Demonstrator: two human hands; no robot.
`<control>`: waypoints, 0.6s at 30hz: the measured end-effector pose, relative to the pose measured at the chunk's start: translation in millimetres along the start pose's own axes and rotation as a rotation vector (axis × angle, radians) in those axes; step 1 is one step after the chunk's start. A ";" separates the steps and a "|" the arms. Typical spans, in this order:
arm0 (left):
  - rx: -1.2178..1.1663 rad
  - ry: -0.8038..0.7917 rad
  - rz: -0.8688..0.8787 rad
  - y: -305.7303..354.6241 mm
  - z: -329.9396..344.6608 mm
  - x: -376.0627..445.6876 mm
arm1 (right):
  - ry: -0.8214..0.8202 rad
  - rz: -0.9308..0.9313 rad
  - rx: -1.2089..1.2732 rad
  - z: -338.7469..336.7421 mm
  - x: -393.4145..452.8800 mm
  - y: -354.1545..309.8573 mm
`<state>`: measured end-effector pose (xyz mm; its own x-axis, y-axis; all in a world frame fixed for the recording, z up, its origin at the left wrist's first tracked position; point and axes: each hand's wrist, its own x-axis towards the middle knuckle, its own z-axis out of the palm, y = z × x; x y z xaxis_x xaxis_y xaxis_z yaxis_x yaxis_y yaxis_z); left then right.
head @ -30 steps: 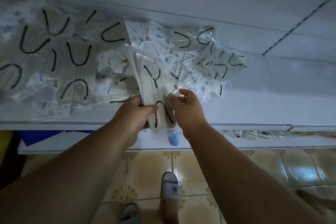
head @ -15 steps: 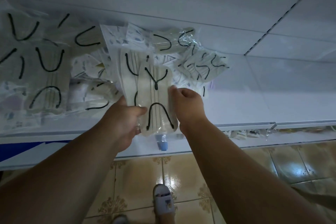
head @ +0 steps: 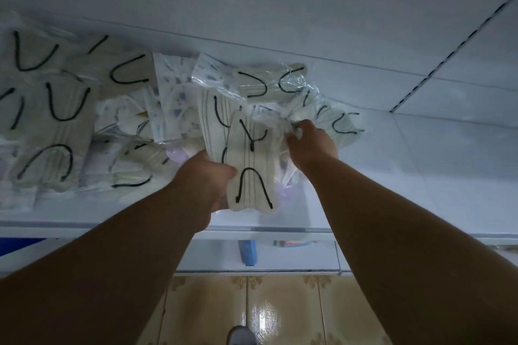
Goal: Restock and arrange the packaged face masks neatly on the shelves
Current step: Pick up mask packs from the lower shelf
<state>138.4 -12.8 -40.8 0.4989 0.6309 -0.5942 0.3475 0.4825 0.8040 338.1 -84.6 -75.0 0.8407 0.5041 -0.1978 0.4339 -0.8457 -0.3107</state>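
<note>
I see cream packaged masks with black ear loops on the white shelf; behind them, white packs with blue print. Below the shelf, glossy tan floor tiles.

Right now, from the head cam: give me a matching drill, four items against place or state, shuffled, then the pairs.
Items:
1. left hand
2. right hand
3. blue box
4. floor tiles

Place or state:
A. glossy tan, below the shelves
B. grips the cream mask pack at its lower left edge
C. on the lower shelf
D. fingers in crinkled clear wrappers, right of that pack

Pairs: 1-B, 2-D, 3-C, 4-A
</note>
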 end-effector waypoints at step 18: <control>-0.363 -0.138 -0.205 19.2 -18.1 -10.8 | -0.085 -0.621 0.562 0.8 -120.6 -26.8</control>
<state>125.3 0.7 -19.3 0.5588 0.4246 -0.7124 0.1613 0.7870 0.5955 224.8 -122.5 -43.6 0.4654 0.8795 0.0994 0.5647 -0.2086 -0.7985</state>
